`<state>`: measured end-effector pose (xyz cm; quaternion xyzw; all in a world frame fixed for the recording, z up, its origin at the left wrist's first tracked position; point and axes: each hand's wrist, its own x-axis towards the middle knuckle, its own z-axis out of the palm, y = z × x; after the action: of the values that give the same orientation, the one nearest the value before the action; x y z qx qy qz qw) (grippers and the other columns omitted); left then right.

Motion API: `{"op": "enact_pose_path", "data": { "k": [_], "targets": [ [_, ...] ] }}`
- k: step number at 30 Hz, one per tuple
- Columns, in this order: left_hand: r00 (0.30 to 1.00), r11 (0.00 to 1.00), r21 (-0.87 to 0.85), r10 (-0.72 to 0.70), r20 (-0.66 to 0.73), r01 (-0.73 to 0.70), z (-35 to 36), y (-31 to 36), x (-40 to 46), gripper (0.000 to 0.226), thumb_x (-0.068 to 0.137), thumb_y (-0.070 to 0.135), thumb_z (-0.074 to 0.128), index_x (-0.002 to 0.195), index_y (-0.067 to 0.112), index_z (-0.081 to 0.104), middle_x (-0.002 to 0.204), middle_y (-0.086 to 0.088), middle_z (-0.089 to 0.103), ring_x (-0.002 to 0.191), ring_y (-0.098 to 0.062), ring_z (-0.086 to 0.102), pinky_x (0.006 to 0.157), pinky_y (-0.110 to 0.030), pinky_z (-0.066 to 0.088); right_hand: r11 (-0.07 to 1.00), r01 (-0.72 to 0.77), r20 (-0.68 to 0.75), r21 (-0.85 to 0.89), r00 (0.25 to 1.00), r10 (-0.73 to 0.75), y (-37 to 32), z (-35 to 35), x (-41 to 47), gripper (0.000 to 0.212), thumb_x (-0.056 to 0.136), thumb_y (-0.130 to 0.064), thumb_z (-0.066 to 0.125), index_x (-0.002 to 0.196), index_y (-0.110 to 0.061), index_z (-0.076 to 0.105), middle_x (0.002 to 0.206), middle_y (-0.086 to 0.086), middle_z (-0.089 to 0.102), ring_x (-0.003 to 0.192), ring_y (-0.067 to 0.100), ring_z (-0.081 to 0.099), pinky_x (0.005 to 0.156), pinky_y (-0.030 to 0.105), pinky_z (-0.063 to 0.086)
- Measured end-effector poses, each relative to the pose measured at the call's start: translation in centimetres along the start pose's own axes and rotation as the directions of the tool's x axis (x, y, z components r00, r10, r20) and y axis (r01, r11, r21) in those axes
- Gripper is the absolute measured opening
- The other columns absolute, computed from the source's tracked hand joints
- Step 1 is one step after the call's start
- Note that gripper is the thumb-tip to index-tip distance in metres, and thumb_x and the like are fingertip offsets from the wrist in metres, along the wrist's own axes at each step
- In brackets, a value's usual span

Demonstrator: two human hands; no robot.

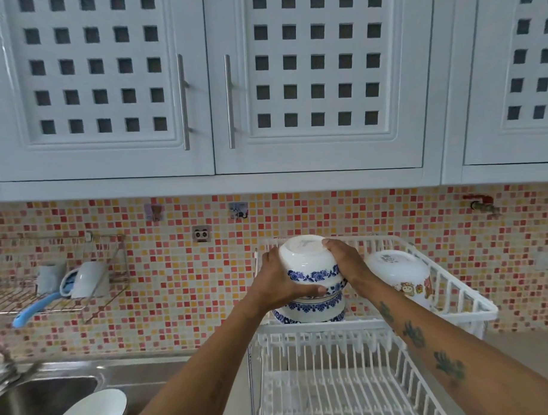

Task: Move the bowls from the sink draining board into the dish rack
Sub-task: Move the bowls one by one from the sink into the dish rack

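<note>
Both hands hold a white bowl with a blue flower band (308, 262), turned upside down over the upper tier of the white dish rack (456, 297). My left hand (277, 281) grips its left side, thumb under the rim. My right hand (343, 260) grips its right side, fingers over the base. It sits on or just above a stack of similar blue-patterned bowls (313, 310) in the rack. A white bowl with a cartoon print (399, 274) lies upside down to the right. Another blue-and-white bowl (90, 412) stands on the steel draining board (142, 376).
The rack's lower tier (331, 385) shows bare white bars. A steel sink (40, 398) with a tap is at bottom left. A wire wall shelf (52, 295) holds cups and a blue-handled tool. White cabinets hang overhead; a red tap (480, 203) juts from the tiled wall.
</note>
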<state>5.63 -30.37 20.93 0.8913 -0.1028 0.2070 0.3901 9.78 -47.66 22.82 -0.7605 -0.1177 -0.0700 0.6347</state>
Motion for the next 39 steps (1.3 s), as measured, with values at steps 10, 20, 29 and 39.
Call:
{"op": "enact_pose_path", "data": {
  "k": [10,20,29,39],
  "targets": [
    [0.987,0.988,0.114,-0.119,0.103,0.107,0.1,0.4,-0.1,0.127,0.041,0.069,0.083,0.140,0.008,0.032,0.131,-0.007,0.042,0.122,-0.023,0.048,0.100,-0.031,0.048,0.976,-0.201,0.068,-0.082,0.976,0.207,0.5,-0.2,-0.2,0.033,0.091,-0.048,0.044,0.095,-0.022,0.063,0.105,0.015,0.073,0.102,0.034,0.067,0.099,0.049,0.050],
    [0.960,0.956,0.287,-0.127,0.248,0.053,0.2,0.7,-0.4,0.124,0.055,0.058,0.084,0.146,0.005,0.019,0.138,-0.011,0.031,0.130,-0.028,0.040,0.108,-0.037,0.040,0.960,-0.146,0.111,-0.237,0.978,0.176,1.0,0.1,-0.7,0.021,0.098,-0.030,0.038,0.100,-0.021,0.057,0.099,0.005,0.061,0.085,0.019,0.057,0.072,0.031,0.042],
    [0.910,0.952,0.239,-0.262,0.321,0.190,-0.1,1.0,0.8,0.125,0.064,0.062,0.077,0.151,0.007,0.006,0.152,-0.015,0.022,0.143,-0.030,0.025,0.116,-0.042,0.031,0.954,-0.060,0.061,-0.294,0.995,0.081,0.7,0.7,-0.9,0.043,0.101,-0.028,0.034,0.138,-0.014,0.049,0.141,0.010,0.051,0.118,0.023,0.052,0.094,0.033,0.040],
    [0.919,0.949,0.017,-0.309,0.246,0.315,1.5,1.4,2.6,0.103,0.082,0.075,0.041,0.152,0.004,0.014,0.156,-0.022,0.024,0.138,-0.039,0.037,0.109,-0.052,0.039,0.868,-0.014,-0.055,-0.496,0.998,-0.016,0.5,2.9,-0.1,0.040,0.100,-0.025,0.033,0.128,-0.016,0.060,0.141,0.006,0.055,0.127,0.027,0.050,0.100,0.033,0.037]
  ]
}}
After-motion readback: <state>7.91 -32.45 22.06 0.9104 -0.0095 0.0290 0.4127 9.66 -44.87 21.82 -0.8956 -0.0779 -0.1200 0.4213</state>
